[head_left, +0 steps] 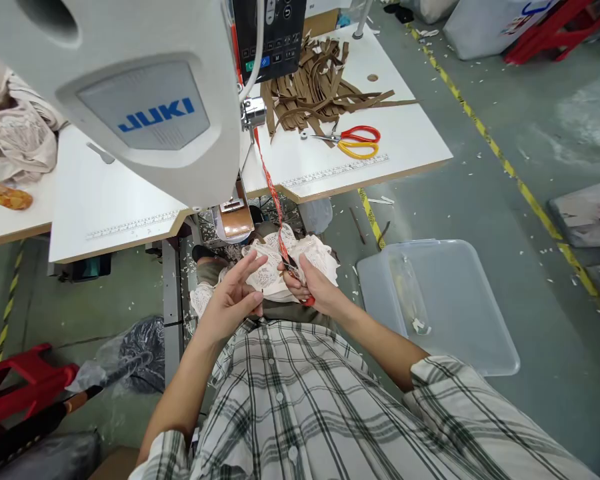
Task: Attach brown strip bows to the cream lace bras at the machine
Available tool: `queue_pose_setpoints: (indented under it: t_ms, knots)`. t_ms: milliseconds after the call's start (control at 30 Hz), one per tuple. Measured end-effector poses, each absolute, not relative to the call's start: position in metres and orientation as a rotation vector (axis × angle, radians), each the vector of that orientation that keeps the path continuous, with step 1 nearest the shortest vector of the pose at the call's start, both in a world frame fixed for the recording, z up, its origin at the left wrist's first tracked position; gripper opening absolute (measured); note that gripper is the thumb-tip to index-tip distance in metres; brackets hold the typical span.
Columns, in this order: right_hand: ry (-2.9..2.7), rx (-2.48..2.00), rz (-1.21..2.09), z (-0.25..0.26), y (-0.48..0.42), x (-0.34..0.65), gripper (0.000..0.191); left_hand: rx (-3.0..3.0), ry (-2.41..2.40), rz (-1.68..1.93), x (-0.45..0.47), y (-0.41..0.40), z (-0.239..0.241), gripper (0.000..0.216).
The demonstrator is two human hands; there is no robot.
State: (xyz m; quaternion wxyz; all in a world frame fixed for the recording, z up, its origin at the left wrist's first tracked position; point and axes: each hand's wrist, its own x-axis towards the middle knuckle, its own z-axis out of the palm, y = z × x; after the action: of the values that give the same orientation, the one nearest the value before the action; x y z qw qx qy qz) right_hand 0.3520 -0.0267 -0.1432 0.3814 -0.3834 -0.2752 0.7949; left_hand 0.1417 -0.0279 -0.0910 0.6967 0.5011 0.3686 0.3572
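My right hand point(307, 287) is closed around a small pair of thread snips point(291, 267) with black and red parts, mostly hidden by the fingers. A twisted red cord point(273, 190) runs from the snips up to the sewing machine. Beside it, my left hand point(234, 293) is held up with its fingers apart, and I see nothing clearly in it. White lace fabric point(319, 257) lies across my lap, beneath and just beyond both hands.
The white JUKI machine head point(155, 113) overhangs the white table point(410, 143) in front. On the table lie brown fabric strips point(310, 87) and red-and-yellow scissors point(355, 141). A clear plastic lid point(460, 300) rests on the floor at right; a red stool point(25, 383) stands at left.
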Motion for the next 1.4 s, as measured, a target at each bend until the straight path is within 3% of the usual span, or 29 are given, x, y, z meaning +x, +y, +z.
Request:
queue_pose_setpoints:
  t_ms: [567,767,967,1400]
  knots:
    - [-0.754,-0.854,2.138,-0.137,-0.036,0.323,0.040,1.199,0.912,0.764,0.141,-0.032,-0.090,0.066]
    - [-0.847,-0.989,2.000,-0.135,-0.034,0.322,0.037,1.206,0.996,0.715,0.140,-0.034,-0.094,0.054]
    - [-1.078,-1.099,1.660,-0.141,-0.033,0.325,0.035,1.530,1.317,0.993,0.150,-0.040,-0.102,0.014]
    - [-1.073,-1.081,1.759,-0.143,-0.034,0.330,0.040,1.697,1.424,1.006,0.156,-0.044,-0.098,0.015]
